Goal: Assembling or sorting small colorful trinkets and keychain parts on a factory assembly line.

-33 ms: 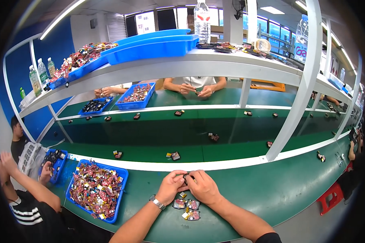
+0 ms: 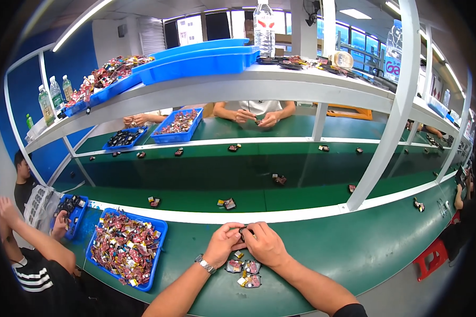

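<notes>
Close together over the green table (image 2: 349,253), both of my hands are closed around one small black part. My left hand (image 2: 221,246), with a metal watch on its wrist, pinches it from the left. My right hand (image 2: 265,245) grips it from the right, with bent fingers covering most of it. Only a dark edge of the small black part (image 2: 243,231) shows between the fingertips, so its exact kind is unclear. Just below my hands lie several small electronic assemblies (image 2: 252,267), dark-edged with pink and silver faces and yellow tabs.
A blue tray (image 2: 161,232) heaped with pink, yellow and white small parts stands to my left. Beyond a white rail (image 2: 280,216), scattered assemblies (image 2: 228,203) lie on a green belt. A metal post (image 2: 381,142) rises at right. Co-workers sit left and opposite.
</notes>
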The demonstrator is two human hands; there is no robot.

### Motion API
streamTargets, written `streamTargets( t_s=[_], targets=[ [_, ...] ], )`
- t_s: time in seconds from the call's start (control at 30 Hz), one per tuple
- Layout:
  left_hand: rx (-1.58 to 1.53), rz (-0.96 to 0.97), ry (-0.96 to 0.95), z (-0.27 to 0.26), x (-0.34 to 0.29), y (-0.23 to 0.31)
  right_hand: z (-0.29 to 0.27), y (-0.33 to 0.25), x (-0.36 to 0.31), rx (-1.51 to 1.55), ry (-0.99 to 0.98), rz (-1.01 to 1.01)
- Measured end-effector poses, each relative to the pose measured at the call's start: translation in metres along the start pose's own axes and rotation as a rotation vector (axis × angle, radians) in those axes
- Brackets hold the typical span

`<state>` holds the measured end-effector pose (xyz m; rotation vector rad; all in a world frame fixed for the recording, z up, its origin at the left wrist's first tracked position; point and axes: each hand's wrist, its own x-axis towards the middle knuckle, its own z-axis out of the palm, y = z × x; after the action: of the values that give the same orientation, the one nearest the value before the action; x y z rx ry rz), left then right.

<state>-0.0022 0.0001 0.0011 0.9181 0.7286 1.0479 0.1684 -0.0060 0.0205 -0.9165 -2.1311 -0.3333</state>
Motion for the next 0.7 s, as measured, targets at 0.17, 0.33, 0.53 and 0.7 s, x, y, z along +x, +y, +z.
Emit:
streamTargets(
  t_s=[0.17, 0.33, 0.53, 0.7],
  targets=[
    [0.01, -0.002, -0.002, 0.0, 0.002, -0.0018, 0.0006, 0.0011, -0.0021, 0.024, -0.017, 0.037],
    [0.028, 0.005, -0.011, -0.0022, 0.0008, -0.0002, 0.0005, 0.0017, -0.0012, 0.006, 0.002, 0.003],
    [0.025, -0.004, 0.008, 0.0025, 0.0015, 0.0021, 0.0011, -0.0004, -0.0011, -0.004, 0.026, 0.046],
    [0.017, 0.011, -0.014, -0.001, 0.0012, -0.0017, 0.0019, 0.0016, -0.0029, 0.01, 0.011, 0.022]
  ],
)
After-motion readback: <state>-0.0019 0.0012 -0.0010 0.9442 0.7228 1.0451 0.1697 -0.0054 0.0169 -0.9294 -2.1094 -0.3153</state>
